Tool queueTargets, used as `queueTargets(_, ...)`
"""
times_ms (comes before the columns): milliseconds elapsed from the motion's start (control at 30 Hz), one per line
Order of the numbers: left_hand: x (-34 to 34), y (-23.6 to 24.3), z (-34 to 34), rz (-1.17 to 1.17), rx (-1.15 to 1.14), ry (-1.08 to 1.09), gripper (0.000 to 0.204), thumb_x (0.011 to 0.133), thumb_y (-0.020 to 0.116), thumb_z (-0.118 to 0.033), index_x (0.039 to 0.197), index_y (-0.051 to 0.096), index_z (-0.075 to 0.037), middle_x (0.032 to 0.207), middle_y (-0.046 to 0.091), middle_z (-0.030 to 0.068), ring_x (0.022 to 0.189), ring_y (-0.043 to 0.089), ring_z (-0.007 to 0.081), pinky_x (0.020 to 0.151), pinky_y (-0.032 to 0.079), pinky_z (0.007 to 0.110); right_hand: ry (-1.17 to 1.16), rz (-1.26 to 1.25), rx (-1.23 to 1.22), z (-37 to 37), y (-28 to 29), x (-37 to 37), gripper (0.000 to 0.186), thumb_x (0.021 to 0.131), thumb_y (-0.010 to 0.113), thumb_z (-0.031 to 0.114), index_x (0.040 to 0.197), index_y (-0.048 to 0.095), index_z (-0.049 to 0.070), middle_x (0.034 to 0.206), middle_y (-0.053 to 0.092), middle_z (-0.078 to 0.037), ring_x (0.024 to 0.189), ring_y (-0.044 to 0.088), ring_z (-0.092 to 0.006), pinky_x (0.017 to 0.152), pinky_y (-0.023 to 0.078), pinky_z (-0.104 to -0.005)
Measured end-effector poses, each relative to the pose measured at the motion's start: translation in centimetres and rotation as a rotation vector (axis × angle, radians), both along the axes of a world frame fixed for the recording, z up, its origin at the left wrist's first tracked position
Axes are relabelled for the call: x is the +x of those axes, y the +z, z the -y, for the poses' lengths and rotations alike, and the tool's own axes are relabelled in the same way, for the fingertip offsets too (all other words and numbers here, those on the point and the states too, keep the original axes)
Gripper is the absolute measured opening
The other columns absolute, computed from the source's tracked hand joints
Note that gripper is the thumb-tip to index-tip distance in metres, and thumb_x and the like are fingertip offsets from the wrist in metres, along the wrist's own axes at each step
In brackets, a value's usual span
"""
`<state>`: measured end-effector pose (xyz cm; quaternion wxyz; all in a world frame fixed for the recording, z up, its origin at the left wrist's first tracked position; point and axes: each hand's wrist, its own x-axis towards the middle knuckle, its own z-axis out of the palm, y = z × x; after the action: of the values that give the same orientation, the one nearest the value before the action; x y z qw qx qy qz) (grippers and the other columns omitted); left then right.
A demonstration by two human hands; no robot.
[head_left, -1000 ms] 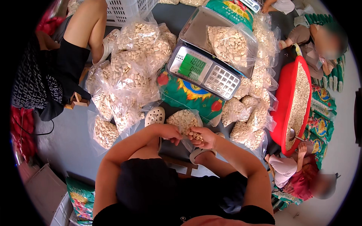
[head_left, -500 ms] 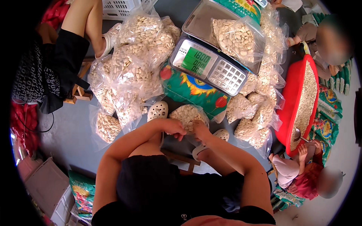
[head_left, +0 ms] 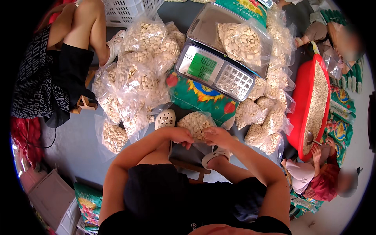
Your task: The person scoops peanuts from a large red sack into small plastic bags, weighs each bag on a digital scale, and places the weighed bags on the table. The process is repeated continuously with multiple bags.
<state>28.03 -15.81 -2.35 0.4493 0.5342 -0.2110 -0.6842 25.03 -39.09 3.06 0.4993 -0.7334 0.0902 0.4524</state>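
A clear plastic bag of pale, flat seeds (head_left: 194, 122) stands on the floor between my feet. My left hand (head_left: 181, 136) is closed at the near side of the bag, pinching its gathered plastic. Opposite it, my right hand (head_left: 217, 137) also has the plastic between thumb and fingers, its other fingers bent. The bag's mouth is partly hidden under my hands. Just beyond, a digital scale (head_left: 213, 72) with a green-lit display rests by a green printed sack (head_left: 196, 96). Another filled seed bag (head_left: 241, 43) lies on the scale's metal pan.
Filled seed bags (head_left: 139, 74) are heaped to the left, and more bags (head_left: 270, 117) lie along the right. A red tub (head_left: 295, 113) holds seeds and a metal scoop (head_left: 310, 138). Co-workers sit at left and right. A white crate (head_left: 123, 11) stands at the far left.
My right hand has shifted slightly right and its fingers have spread a little, while the left stays near the bag. The co-worker at left has leaned in; the view has shifted slightly.
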Motion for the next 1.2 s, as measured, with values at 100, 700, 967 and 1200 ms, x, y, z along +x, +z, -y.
queueTargets(100,0.6,1.4,0.1,0.041,0.011,-0.027,0.037,0.087,0.049,-0.036,0.076,0.071,-0.008,0.068,0.060,0.0019,0.064,0.053,0.0115,0.059,0.042,0.027,-0.103,0.603,-0.162,1.7,7.9,6.3,0.019,0.085,0.061,0.016,0.098,0.061,0.003,0.097,0.059,-0.010,0.083,0.060,-0.0171,0.066,0.049,-0.0289)
queueTargets(700,0.1,0.3,-0.9,0.032,-0.004,0.001,0.036,0.087,0.048,-0.036,0.078,0.071,-0.009,0.070,0.061,0.0022,0.065,0.054,0.0126,0.060,0.042,0.028,0.724,1.652,-0.987,6.4,18.9,22.5,0.007,0.068,0.063,0.010,0.072,0.059,0.013,0.071,0.058,0.002,0.084,0.056,-0.0172,0.099,0.035,-0.0394)
queueTargets(967,0.0,0.3,-1.0,0.039,0.019,-0.006,0.036,0.088,0.048,-0.035,0.079,0.071,-0.009,0.069,0.060,0.0014,0.066,0.053,0.0120,0.060,0.042,0.028,0.546,1.683,-1.042,3.8,21.3,26.9,0.003,0.071,0.064,0.012,0.074,0.062,0.012,0.107,0.059,-0.002,0.110,0.049,-0.0201,0.099,0.032,-0.0387)
queueTargets(1200,0.4,0.6,-1.2,0.095,-0.019,-0.033,0.037,0.087,0.047,-0.036,0.079,0.072,-0.010,0.071,0.060,0.0026,0.066,0.053,0.0136,0.060,0.043,0.029,0.795,1.486,-1.116,1.1,19.6,30.4,0.006,0.073,0.064,0.020,0.071,0.069,0.018,0.130,0.050,0.001,0.128,0.036,-0.0201,0.108,0.023,-0.0461)
